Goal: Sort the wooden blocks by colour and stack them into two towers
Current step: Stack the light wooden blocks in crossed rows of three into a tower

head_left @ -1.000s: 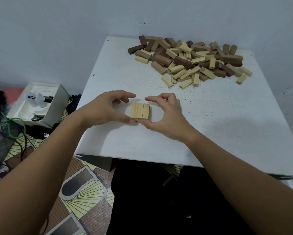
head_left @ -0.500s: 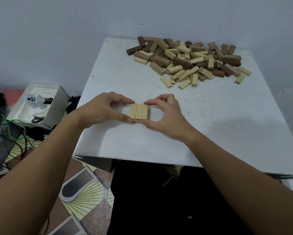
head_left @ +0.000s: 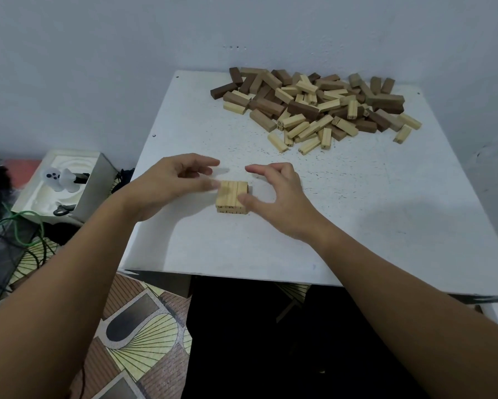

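A small stack of light wood blocks (head_left: 232, 196) sits on the white table (head_left: 357, 226), three side by side on top. The left hand (head_left: 167, 188) and right hand (head_left: 279, 203) touch its sides with loose fingers. The mixed pile (head_left: 314, 108) lies far back.

Clutter on the floor, left of the surface

An open white box (head_left: 66, 185) stood near green cables (head_left: 17, 226) on patterned flooring (head_left: 138, 335) below a grey wall (head_left: 98, 67).

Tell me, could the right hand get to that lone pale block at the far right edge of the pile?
Probably yes. The right hand holds nothing, and only bare white table lies between it and the pale block, which sits clear of the pile.
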Demonstrator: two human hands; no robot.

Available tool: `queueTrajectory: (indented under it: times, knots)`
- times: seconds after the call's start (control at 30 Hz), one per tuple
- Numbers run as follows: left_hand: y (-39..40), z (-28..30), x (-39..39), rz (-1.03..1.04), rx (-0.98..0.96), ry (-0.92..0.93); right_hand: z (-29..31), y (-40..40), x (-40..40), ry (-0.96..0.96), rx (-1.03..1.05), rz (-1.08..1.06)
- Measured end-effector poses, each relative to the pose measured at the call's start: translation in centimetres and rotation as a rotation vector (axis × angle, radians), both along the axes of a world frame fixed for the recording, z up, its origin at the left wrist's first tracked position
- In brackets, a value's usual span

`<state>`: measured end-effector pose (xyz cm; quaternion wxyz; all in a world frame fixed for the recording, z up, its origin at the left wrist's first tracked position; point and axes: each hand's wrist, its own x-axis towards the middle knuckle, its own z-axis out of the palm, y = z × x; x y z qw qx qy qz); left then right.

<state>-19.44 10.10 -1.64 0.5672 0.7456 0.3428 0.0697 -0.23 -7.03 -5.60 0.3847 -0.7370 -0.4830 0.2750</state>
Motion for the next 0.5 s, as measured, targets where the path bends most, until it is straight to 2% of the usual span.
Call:
queueTrajectory:
  times: [0.07, 0.13, 0.23, 0.4, 0.5]
  knots:
    - [-0.1, 0.4, 1.0, 0.129, 0.025, -0.048, 0.4, 0.1, 0.3, 0.150, 0.042, -0.056]
    - [-0.1, 1.2, 2.8, 0.223, 0.157, -0.050, 0.8, 0.1, 1.3, 0.212, 0.095, -0.147]
    - [-1.0, 2.7, 6.5, 0.248, 0.330, -0.074, 0.6, -0.5, 4.4, -0.041, 0.106, -0.234]
    - [-4.1, 2.7, 14.0, 0.194, 0.578, -0.057, 0.0, -2.5, 10.9, -0.464, -0.024, -0.282]
    - [-6.2, 0.4, 17.9, 0.158, 0.648, 0.060, -0.5, -3.5, 13.8, -0.523, -0.093, -0.204]
